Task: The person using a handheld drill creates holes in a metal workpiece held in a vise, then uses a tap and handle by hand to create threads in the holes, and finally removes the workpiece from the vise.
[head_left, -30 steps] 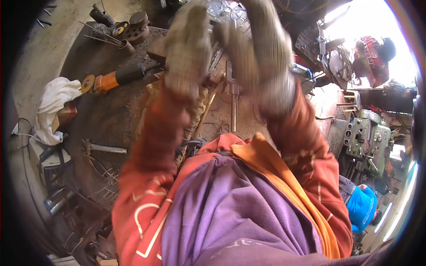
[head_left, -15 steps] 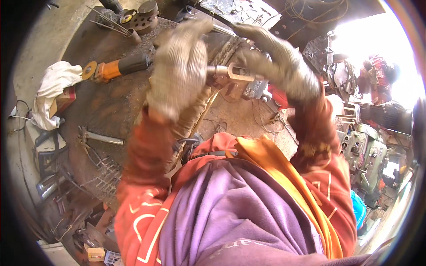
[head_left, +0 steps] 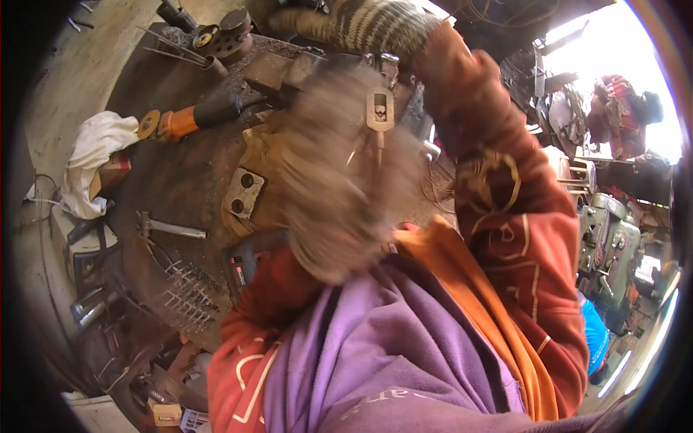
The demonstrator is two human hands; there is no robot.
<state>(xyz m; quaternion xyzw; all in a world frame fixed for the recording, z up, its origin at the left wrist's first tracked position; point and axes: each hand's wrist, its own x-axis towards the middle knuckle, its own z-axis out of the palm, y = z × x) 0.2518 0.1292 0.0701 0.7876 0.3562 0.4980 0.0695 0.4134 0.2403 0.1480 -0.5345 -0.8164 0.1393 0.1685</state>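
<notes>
My gloved left hand [head_left: 328, 173] is a blurred shape in the middle, low over the bench edge. Right beside it, partly overlapping the blur, a slotted metal piece [head_left: 390, 123] shows its oblong frame at the top and its thin stem pointing toward me. Smearing hides the left fingers, so a grip on that piece cannot be made out. At the far edge my right hand [head_left: 379, 27], in a striped knit glove, reaches across to the left. Its fingers are smeared too, above metal blocks [head_left: 278, 71] on the bench.
An orange and black angle grinder [head_left: 189, 119] lies at the left near a white cloth [head_left: 101, 151]. A hammer [head_left: 170, 227], a plate with two holes [head_left: 243, 193] and a dark power tool [head_left: 245, 263] lie nearer. Green machinery [head_left: 613, 245] stands at right; another person [head_left: 617, 115] is beyond.
My right hand has moved up and left, away from the slotted piece. My left hand has come down toward me and right. The piece has turned from lying sideways to pointing toward me.
</notes>
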